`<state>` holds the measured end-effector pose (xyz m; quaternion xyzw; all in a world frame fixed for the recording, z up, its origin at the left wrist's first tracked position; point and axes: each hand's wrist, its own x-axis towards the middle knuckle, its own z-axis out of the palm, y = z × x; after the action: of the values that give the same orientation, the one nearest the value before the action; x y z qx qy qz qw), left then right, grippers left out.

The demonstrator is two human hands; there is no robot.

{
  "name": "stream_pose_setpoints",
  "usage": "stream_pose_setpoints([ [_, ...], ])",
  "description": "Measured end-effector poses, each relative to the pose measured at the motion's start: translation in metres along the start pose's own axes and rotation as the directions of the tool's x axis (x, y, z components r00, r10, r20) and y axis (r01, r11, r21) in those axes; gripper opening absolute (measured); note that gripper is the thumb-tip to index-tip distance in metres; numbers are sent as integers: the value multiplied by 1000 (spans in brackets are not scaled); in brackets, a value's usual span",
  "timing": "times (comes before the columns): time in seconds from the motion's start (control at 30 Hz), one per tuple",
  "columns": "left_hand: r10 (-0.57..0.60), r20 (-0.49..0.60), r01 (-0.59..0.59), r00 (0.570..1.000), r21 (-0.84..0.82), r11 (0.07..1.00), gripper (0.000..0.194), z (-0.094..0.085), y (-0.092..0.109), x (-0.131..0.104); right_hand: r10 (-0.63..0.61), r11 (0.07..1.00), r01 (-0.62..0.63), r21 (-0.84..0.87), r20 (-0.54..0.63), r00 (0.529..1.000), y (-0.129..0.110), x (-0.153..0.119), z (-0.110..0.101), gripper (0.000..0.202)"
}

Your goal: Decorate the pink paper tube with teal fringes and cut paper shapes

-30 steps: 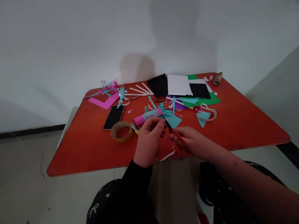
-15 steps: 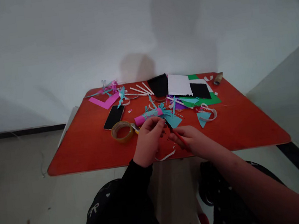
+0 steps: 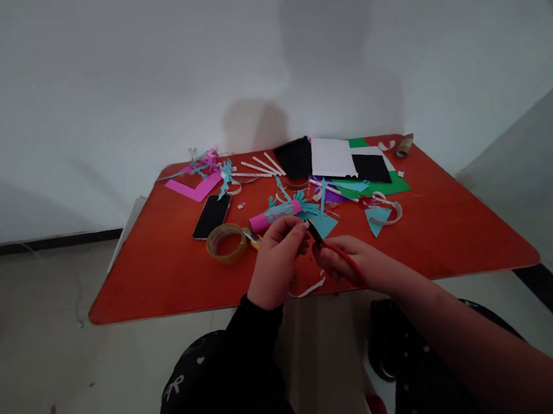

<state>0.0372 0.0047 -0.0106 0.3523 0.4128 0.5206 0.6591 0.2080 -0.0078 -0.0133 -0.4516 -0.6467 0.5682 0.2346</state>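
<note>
My right hand grips red-handled scissors, whose dark blades point up and left toward the fingertips of my left hand. Those fingers are pinched on a tiny white piece, mostly hidden, close to the blade tips. Just beyond my left hand lies a pink tube wrapped partly in cut light-blue paper. A curled white strip rests by the table's front edge, below my hands. Left of my left hand are a yellow-handled cutter and a tape roll.
On the red table lie a black phone, a pink paper angle, white strips, black paper, a white sheet, green paper and, at back right, a brown cardboard tube.
The scissors have turned and shifted slightly right, with my right hand. A white bit now shows at my left fingertips. My left hand has hardly moved.
</note>
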Motion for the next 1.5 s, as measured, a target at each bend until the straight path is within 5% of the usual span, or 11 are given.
stream_pose_setpoints([
  [0.33,-36,45,40,998,-107,993,26,0,1,-3,-47,999,48,-19,51,998,-4,-1,-2,65],
  [0.5,229,-64,-214,971,181,960,30,-29,24,18,-39,998,39,-52,4,999,1,1,-6,62],
  [0.57,417,-172,-300,892,464,833,36,-58,42,38,-37,997,36,-68,-3,999,4,1,-8,61],
  [0.63,528,-220,-191,820,765,615,33,-91,59,64,-26,997,25,-76,-3,1000,7,2,-11,60],
  [0.77,338,-281,232,898,956,179,74,-144,78,112,-9,995,9,-96,1,1000,7,2,-17,59],
  [0.93,196,-308,327,931,943,-70,100,-159,74,142,12,991,-15,-136,-17,1000,6,5,-26,58],
  [1.07,202,-334,364,920,921,-135,102,-155,67,150,28,994,-28,-104,4,1000,5,9,-29,53],
  [1.27,179,-289,289,940,957,29,110,-171,77,146,-13,997,14,-76,19,1000,4,10,-28,46],
  [1.33,235,-260,214,936,955,206,100,-172,84,130,-8,995,10,-103,20,1000,3,9,-27,47],
  [1.4,378,-311,122,872,886,447,75,-162,85,104,-8,992,11,-124,25,1000,2,8,-25,48],
  [1.5,373,-369,-113,851,567,816,47,-127,69,57,-20,989,27,-145,52,998,2,7,-21,49],
])
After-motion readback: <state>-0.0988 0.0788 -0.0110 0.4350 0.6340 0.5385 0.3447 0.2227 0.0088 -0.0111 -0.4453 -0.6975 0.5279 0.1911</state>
